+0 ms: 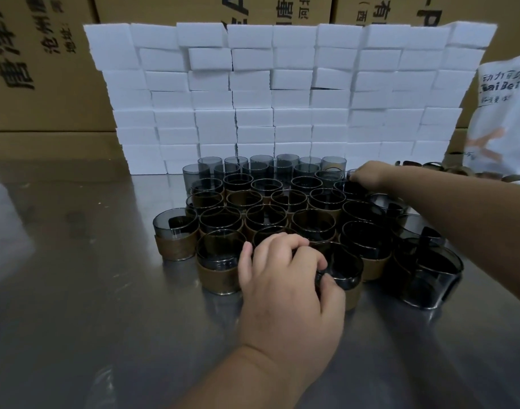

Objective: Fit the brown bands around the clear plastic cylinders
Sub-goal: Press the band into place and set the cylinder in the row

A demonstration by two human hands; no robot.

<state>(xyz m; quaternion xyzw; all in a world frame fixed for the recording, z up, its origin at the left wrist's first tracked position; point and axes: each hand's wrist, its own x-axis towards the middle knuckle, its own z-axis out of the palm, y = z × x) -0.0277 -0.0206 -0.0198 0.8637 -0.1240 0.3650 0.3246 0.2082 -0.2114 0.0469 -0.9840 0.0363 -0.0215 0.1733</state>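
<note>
Several smoky clear plastic cylinders (285,202) stand packed together on a steel table (76,305); most of the near ones wear a brown band (174,245) round the base. My left hand (282,278) grips the rim of a banded cylinder (345,268) in the front row, thumb and fingers curled over its edge. My right hand (368,174) reaches across to the far right of the group and pinches the rim of a cylinder (351,185) there. Bare cylinders (430,276) without bands sit at the front right. Loose brown bands (465,172) lie behind my right forearm.
A wall of stacked white foam blocks (282,93) stands right behind the cylinders. Cardboard cartons (40,63) rise behind it. A white printed bag (503,113) sits at the far right. Bare steel shows at the left and front of the table.
</note>
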